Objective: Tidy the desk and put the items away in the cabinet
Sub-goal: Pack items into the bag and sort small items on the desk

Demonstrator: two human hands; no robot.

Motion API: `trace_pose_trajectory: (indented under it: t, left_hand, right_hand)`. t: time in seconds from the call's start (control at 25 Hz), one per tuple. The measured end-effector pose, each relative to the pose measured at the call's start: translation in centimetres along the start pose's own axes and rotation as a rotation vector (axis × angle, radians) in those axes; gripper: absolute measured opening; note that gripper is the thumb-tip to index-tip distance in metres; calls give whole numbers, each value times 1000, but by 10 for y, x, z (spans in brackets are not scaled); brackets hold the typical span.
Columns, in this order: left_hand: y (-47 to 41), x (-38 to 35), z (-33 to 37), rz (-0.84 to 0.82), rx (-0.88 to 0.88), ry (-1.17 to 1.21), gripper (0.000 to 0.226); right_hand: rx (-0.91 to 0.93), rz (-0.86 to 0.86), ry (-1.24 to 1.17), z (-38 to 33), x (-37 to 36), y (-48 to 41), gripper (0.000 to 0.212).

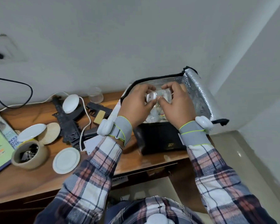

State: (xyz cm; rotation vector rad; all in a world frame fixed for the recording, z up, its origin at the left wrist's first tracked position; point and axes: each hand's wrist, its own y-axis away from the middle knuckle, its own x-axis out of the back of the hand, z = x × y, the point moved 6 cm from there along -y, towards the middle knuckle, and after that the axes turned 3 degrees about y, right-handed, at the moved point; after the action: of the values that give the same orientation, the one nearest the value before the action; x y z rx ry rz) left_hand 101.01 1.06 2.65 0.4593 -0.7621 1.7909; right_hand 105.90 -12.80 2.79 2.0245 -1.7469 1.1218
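Barely started tbh: left hand [137, 102] and right hand [174, 104] both pinched a clear box [164, 94] over the open bag [199, 97] centre-right. The tape roll [31, 161] and other clutter sat lower left on the surface [136, 160].

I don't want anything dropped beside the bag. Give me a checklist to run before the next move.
1. Left hand pinches the small white item: ok.
2. Right hand holds the clear plastic packet: ok.
3. Insulated bag is open, with its mouth right below both hands: ok.
4. Room left inside the bag: cannot tell, as the hands hide most of the inside.
5. Desk is tidied: not ok. The tape roll, white lid and black toy gun still lie out.
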Motion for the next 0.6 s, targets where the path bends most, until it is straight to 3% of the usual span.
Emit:
trace_pose_trajectory:
  t: [0.12, 0.32, 0.6]
  left_hand:
    - [7, -2, 0, -23, 9, -87, 44]
    - [21, 21, -18, 78, 63, -183, 42]
    - [49, 72, -64, 173, 219, -186, 39]
  right_hand:
    - [7, -34, -20, 3, 0, 4, 36]
    - [58, -68, -50, -8, -11, 2, 27]
    - [270, -249, -99, -94, -84, -1, 22]
